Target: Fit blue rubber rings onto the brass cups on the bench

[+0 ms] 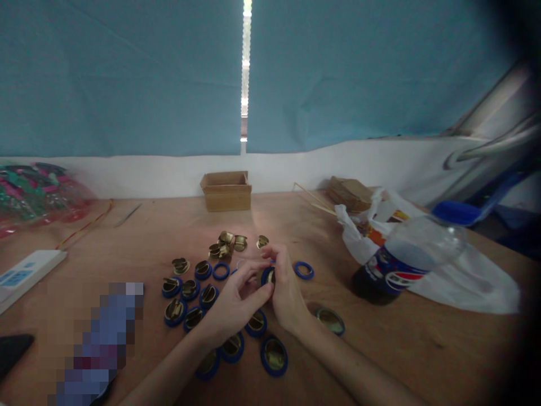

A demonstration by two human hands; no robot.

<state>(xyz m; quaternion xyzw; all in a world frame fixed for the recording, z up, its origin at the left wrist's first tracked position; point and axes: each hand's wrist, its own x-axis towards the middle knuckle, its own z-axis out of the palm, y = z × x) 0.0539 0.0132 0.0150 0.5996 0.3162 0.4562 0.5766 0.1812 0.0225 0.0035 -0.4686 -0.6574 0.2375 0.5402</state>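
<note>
Both hands meet over the wooden table [422,344]. My left hand [234,307] and my right hand [287,290] pinch one brass disc with a blue ring [267,276] between their fingertips. Around them lie several finished brass discs in blue rings [274,355], mostly to the left and below the hands. A pile of bare brass pieces [226,243] sits just beyond the hands. Loose blue rings [304,269] lie beside the right hand, and another blue ring [220,271] lies to the left.
A small open cardboard box [227,190] stands at the back. A cola bottle [406,259] lies on a white plastic bag [473,282] at right. A white power strip [25,273] is at the left edge, a colourful bag [34,194] behind it.
</note>
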